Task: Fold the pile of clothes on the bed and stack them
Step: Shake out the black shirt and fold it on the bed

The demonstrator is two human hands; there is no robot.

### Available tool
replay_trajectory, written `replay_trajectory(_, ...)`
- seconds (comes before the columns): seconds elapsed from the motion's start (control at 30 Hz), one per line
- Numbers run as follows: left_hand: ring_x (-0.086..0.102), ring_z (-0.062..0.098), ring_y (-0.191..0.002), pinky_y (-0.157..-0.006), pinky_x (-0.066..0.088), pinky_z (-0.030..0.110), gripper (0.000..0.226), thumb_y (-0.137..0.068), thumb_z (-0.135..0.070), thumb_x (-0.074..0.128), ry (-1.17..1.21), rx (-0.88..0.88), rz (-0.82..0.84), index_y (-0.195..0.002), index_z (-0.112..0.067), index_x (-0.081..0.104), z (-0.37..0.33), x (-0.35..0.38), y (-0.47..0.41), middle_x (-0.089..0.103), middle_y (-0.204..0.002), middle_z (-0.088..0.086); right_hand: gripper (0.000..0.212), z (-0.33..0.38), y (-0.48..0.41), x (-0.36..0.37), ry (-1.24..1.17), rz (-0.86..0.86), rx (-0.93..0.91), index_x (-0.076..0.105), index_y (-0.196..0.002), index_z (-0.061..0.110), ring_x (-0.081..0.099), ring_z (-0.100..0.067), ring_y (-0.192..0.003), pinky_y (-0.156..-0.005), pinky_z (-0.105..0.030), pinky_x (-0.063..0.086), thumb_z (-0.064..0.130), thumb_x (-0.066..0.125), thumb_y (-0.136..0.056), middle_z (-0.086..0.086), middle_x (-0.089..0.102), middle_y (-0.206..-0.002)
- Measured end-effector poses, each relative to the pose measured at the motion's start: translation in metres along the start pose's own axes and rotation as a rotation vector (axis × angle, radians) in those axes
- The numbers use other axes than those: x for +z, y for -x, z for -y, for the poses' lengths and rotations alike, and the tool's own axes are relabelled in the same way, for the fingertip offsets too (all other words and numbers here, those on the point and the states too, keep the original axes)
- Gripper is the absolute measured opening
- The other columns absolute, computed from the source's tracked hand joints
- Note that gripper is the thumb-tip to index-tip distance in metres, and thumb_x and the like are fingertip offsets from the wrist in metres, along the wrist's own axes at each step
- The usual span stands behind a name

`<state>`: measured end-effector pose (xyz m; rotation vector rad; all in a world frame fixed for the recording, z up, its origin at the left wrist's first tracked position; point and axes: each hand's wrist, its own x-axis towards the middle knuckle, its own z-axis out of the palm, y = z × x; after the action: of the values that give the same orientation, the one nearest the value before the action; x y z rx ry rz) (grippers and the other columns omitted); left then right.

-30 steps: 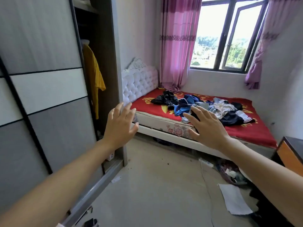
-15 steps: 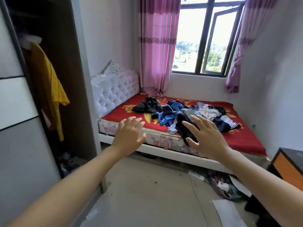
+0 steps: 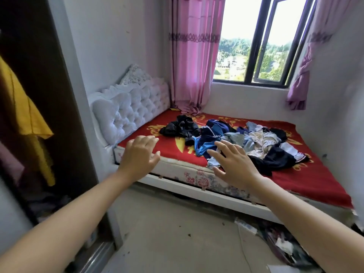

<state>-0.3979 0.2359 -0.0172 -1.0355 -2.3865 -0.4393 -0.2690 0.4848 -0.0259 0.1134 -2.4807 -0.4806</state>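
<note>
Clothes pile [image 3: 232, 140] on bed [image 3: 307, 180]; headboard [image 3: 128, 111] left, window [image 3: 262, 42] behind.

pink curtain [image 3: 194, 56]; window [image 3: 256, 46]; yellow garment [image 3: 19, 107] hanging in wardrobe [image 3: 41, 56]; floor litter [image 3: 283, 246]

White walls [image 3: 110, 46], bright window [image 3: 242, 36], pink curtains [image 3: 193, 56], dark wardrobe [image 3: 39, 66], grey floor [image 3: 167, 233]

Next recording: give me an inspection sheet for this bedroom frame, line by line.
Surface: bed with a red cover, bare at its near right end.
Job's things: pile of clothes loose and unfolded across the middle of the cover; no stack seen.
Clutter: litter and paper on the floor beside the bed.
Grippers: left hand and right hand both open, fingers spread, held out toward the bed, holding nothing.
Cables: a thin pale cord seems to lie on the floor; uncertain.
Surroundings: wardrobe with a hanging yellow garment, white headboard, pink curtains, window.
</note>
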Motion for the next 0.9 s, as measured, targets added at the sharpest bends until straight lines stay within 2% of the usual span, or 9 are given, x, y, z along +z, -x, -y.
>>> replay_trajectory(0.17,0.055,0.033,-0.113,-0.093,0.040,0.050,0.055,-0.082,-0.034,0.038,-0.027,0.046,-0.032,-0.120,0.000,0.059,0.040,0.027,-0.062,0.061,-0.121,0.015,0.049,-0.024,-0.059,0.031,0.040,0.013,-0.019,0.066,-0.110,0.015,0.060,-0.034,-0.108,-0.082,-0.049,0.051,0.041,0.045,-0.076,-0.016,0.064,-0.114)
replay_trajectory(0.27,0.054,0.033,-0.113,-0.091,0.040,0.048,0.057,-0.082,-0.037,0.034,0.010,0.075,-0.046,-0.119,-0.002,0.060,0.057,0.048,-0.100,0.061,-0.120,0.014,0.048,-0.038,-0.095,0.051,-0.006,-0.016,0.054,0.066,-0.111,0.010,0.058,-0.035,-0.110,-0.082,-0.053,0.049,0.036,0.055,-0.072,-0.018,0.063,-0.115)
replay_trajectory(0.4,0.057,0.032,-0.109,-0.087,0.045,0.049,0.056,-0.080,-0.037,0.033,0.071,0.126,-0.001,-0.113,-0.003,0.063,0.072,0.092,-0.139,0.064,-0.114,0.013,0.051,-0.045,-0.110,0.103,0.016,-0.026,0.018,0.058,-0.116,0.017,0.039,-0.027,-0.116,-0.085,-0.050,0.049,0.043,0.038,-0.077,-0.016,0.062,-0.117)
replay_trajectory(0.47,0.056,0.027,-0.105,-0.081,0.050,0.046,0.049,-0.078,-0.033,0.038,0.020,0.222,-0.036,-0.105,-0.004,0.066,0.078,0.120,-0.155,0.067,-0.107,0.012,0.048,-0.054,-0.108,0.132,0.037,0.016,-0.014,0.050,-0.117,0.021,0.040,-0.027,-0.115,-0.085,-0.048,0.050,0.044,0.035,-0.077,-0.014,0.062,-0.118)
replay_trajectory(0.53,0.047,0.021,-0.105,-0.080,0.050,0.039,0.045,-0.076,-0.032,0.040,-0.045,0.292,-0.077,-0.100,-0.006,0.068,0.085,0.142,-0.176,0.068,-0.104,0.010,0.049,-0.072,-0.116,0.154,0.038,0.052,0.035,0.054,-0.115,0.021,0.039,-0.025,-0.114,-0.082,-0.047,0.051,0.045,0.035,-0.077,-0.013,0.064,-0.116)
replay_trajectory(0.6,0.044,0.021,-0.106,-0.084,0.041,0.038,0.043,-0.077,-0.031,0.041,-0.105,0.339,-0.112,-0.100,-0.007,0.068,0.093,0.161,-0.201,0.067,-0.106,0.010,0.053,-0.095,-0.135,0.172,0.026,0.066,0.083,0.064,-0.111,0.017,0.042,-0.026,-0.114,-0.080,-0.048,0.052,0.045,0.036,-0.076,-0.014,0.064,-0.114)
replay_trajectory(0.67,0.045,0.023,-0.107,-0.086,0.034,0.037,0.043,-0.078,-0.031,0.042,-0.174,0.389,-0.094,-0.101,-0.007,0.068,0.102,0.180,-0.224,0.066,-0.108,0.010,0.054,-0.114,-0.155,0.190,0.005,0.090,0.097,0.067,-0.110,0.014,0.055,-0.030,-0.112,-0.080,-0.049,0.051,0.044,0.037,-0.076,-0.015,0.064,-0.113)
replay_trajectory(0.77,0.051,0.024,-0.108,-0.088,0.036,0.037,0.043,-0.078,-0.032,0.042,-0.247,0.368,-0.057,-0.102,-0.009,0.068,0.118,0.205,-0.262,0.066,-0.110,0.009,0.053,-0.137,-0.186,0.222,0.004,0.060,0.074,0.068,-0.107,0.014,0.062,-0.031,-0.106,-0.080,-0.047,0.052,0.044,0.037,-0.077,-0.013,0.066,-0.110)
replay_trajectory(0.9,0.059,0.026,-0.104,-0.083,0.048,0.038,0.044,-0.079,-0.035,0.040,-0.235,0.276,-0.026,-0.100,-0.008,0.069,0.143,0.238,-0.296,0.067,-0.107,0.008,0.048,-0.157,-0.222,0.279,-0.030,0.047,0.009,0.071,-0.099,0.018,0.056,-0.026,-0.109,-0.080,-0.043,0.053,0.046,0.037,-0.078,-0.007,0.067,-0.106)
